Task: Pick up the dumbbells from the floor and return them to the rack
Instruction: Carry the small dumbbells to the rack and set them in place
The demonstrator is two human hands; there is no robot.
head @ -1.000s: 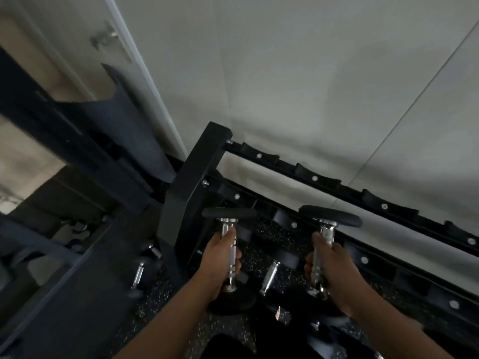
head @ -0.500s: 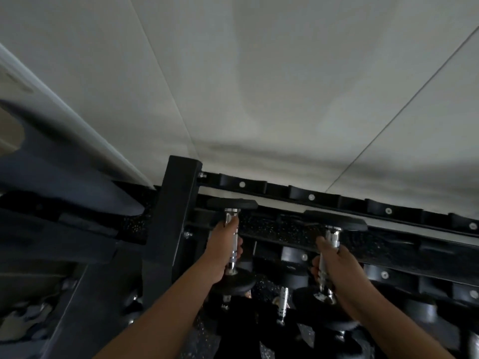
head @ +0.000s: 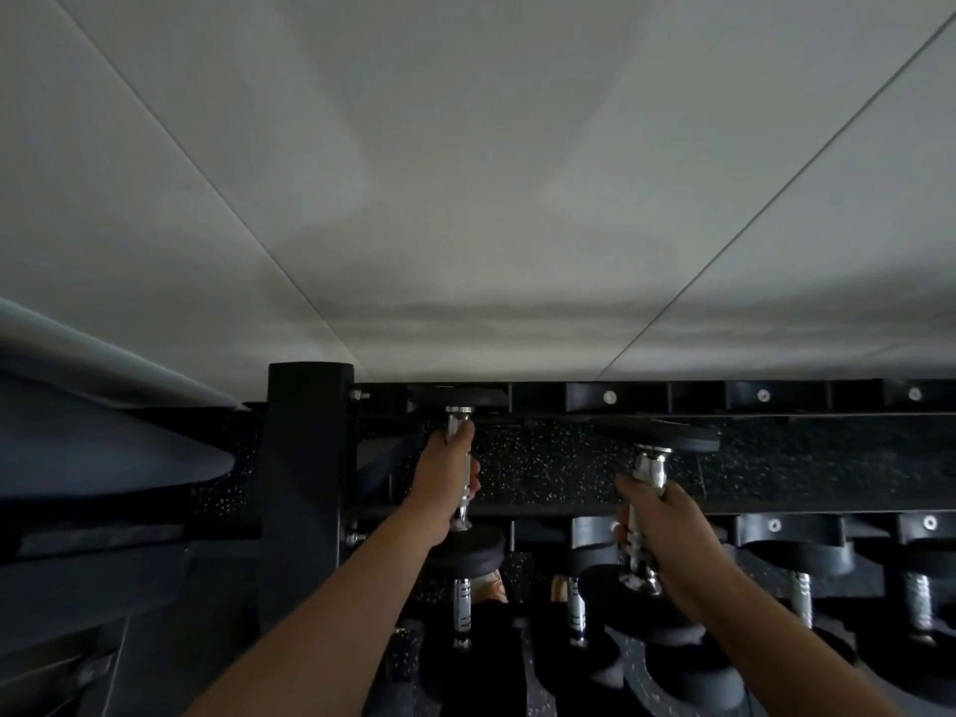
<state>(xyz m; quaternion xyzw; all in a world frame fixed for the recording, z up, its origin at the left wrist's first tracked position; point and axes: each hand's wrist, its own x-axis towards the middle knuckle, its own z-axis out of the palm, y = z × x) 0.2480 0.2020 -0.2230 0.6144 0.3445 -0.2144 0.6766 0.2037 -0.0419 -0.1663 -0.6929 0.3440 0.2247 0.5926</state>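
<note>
My left hand [head: 446, 483] is closed around the chrome handle of a small black dumbbell [head: 468, 553], whose far head reaches the back rail of the black rack [head: 672, 398] at its left end. My right hand [head: 667, 540] grips the handle of a second black dumbbell [head: 654, 439], held a little lower and nearer, its far head hanging over the gap between the top rails. Both dumbbells point away from me toward the wall.
The rack's thick black upright [head: 305, 483] stands just left of my left arm. Several dumbbells [head: 799, 556] lie on the lower tier below my hands. A pale panelled wall [head: 465, 173] rises behind the rack, and a dark padded shape [head: 103, 447] sits at the left.
My view has swung to face the rack squarely. Both hands have carried their dumbbells forward to the top tier, the left one now reaching the back rail.
</note>
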